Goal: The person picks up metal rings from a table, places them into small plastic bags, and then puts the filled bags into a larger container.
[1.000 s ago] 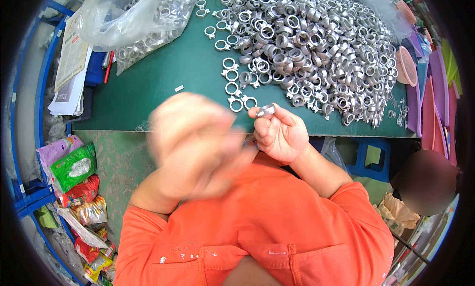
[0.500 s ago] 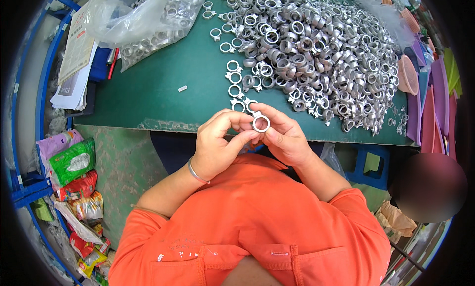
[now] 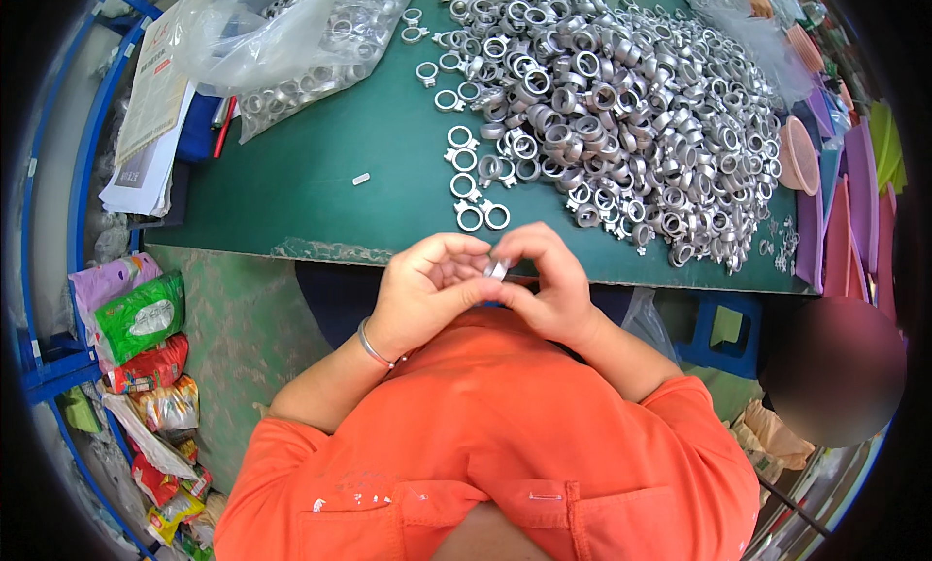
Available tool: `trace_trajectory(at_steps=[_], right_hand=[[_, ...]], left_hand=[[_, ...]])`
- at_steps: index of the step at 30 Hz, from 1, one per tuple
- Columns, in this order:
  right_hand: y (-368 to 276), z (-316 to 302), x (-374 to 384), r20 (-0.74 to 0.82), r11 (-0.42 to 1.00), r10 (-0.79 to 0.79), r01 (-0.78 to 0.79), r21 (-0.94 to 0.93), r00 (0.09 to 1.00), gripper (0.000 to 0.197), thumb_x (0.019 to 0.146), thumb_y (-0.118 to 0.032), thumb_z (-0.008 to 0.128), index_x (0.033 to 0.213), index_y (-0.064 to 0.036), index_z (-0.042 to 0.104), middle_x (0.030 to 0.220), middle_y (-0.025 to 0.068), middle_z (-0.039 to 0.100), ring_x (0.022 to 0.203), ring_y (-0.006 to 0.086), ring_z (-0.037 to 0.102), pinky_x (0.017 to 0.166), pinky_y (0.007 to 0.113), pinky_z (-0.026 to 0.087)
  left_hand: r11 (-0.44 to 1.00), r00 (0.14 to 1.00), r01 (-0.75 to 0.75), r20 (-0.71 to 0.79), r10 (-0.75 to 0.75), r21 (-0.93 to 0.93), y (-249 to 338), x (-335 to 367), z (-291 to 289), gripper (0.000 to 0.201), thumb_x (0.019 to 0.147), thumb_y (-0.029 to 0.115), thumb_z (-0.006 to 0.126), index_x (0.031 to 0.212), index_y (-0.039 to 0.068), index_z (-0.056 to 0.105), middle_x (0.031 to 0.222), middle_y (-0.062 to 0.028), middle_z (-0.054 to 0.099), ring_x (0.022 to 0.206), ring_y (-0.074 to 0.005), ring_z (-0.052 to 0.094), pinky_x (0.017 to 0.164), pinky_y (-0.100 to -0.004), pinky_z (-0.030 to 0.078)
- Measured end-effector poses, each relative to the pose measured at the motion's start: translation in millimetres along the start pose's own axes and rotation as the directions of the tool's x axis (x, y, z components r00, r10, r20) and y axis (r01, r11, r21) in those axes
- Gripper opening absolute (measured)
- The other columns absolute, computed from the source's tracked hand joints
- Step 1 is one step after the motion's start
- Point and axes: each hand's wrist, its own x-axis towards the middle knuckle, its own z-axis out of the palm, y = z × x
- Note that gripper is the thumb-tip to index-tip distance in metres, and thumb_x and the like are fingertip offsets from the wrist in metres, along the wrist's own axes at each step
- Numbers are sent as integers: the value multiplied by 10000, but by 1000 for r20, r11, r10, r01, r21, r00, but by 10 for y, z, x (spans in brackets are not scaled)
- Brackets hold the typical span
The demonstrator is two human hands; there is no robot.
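A small silver metal ring (image 3: pixel 498 268) is held between my two hands in front of my chest, at the table's near edge. It is turned edge-on, and fingers cover much of it. My left hand (image 3: pixel 422 284) has its thumb and curled fingers against one side of the ring. From the other side, my right hand (image 3: pixel 555 284) pinches it. Just beyond my fingers, several similar rings with small lugs (image 3: pixel 468 216) lie flat in a loose column. A large heap of metal rings (image 3: pixel 621 115) covers the table's back right.
On the green table (image 3: pixel 282 192) lie a clear plastic bag of rings (image 3: pixel 320 85), a small pale piece (image 3: pixel 361 180), a red pen (image 3: pixel 224 129) and papers (image 3: pixel 146 153). Pink baskets (image 3: pixel 798 153) and purple trays (image 3: pixel 859 173) stand at right. A blue stool (image 3: pixel 723 333) and another person's blurred head (image 3: pixel 835 372) are nearby.
The ring has turned from face-up to edge-on between my fingers. Both hands have drawn slightly nearer to me, uncovering the nearest rings on the table.
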Motion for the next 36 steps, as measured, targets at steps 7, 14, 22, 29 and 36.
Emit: trace_trajectory(at_steps=[7,14,22,29,36], right_hand=[[91,-96,71,64,911,-78,98,-400,995,196,714,-21,672,898,-18,604,829,112,541,733,264,529,635,318,437],[157,-115,232,89,860,50,3,-511,995,122,736,8,647,838,-5,581,886,111,531,725,220,527,634,301,432],[48,-53,28,183,772,324,-371,516,928,131,813,92,540,920,23,511,1077,160,521,922,187,577,824,317,496],[52,42,-25,123,879,76,-125,460,990,287,797,129,539,1003,-21,408,1121,200,499,978,215,560,842,348,494],[31,21,29,79,983,-57,42,181,995,303,731,141,584,964,-23,479,1048,169,523,920,225,559,777,307,486]], left_hand=[[747,964,44,169,-207,663,-31,-181,-244,214,762,11,658,959,-12,578,906,-87,605,794,-146,623,709,-249,509],[483,963,-236,138,230,843,-371,-273,-232,160,735,60,641,876,-2,601,874,-149,576,754,-305,594,661,-343,507],[946,994,-105,1,110,306,-52,-152,-118,83,804,-36,610,886,-44,601,895,-83,563,735,-100,593,621,-210,507],[955,982,-185,19,186,232,3,-109,-52,148,767,-88,628,907,-53,595,895,-89,565,746,-101,591,624,-203,511],[975,977,-195,-65,203,109,25,-120,-15,106,767,-38,656,865,-29,617,849,-66,581,702,-81,592,576,-191,495]])
